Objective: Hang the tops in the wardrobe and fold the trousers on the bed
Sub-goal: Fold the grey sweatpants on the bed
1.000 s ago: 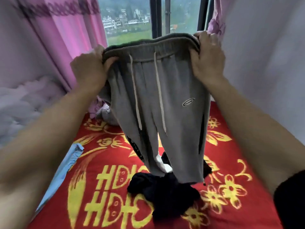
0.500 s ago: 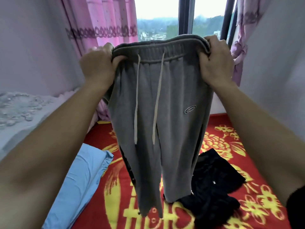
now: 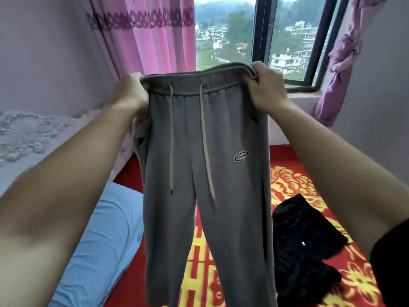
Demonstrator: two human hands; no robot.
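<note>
Grey drawstring trousers with a small oval patch hang upright in front of me, stretched flat by the waistband. My left hand grips the left end of the waistband, and my right hand grips the right end. Both legs dangle over the bed with the red and yellow cover. A crumpled black garment lies on the cover to the lower right of the trousers.
A light blue pillow lies at the bed's left. A pale embossed headboard is at far left. Pink curtains and a window are behind; a knotted purple curtain hangs right beside a grey wall.
The view has tilted up toward the window. The trousers' legs, bunched and dragging near the black garment a second ago, now hang straighter and spread wider between my hands.
</note>
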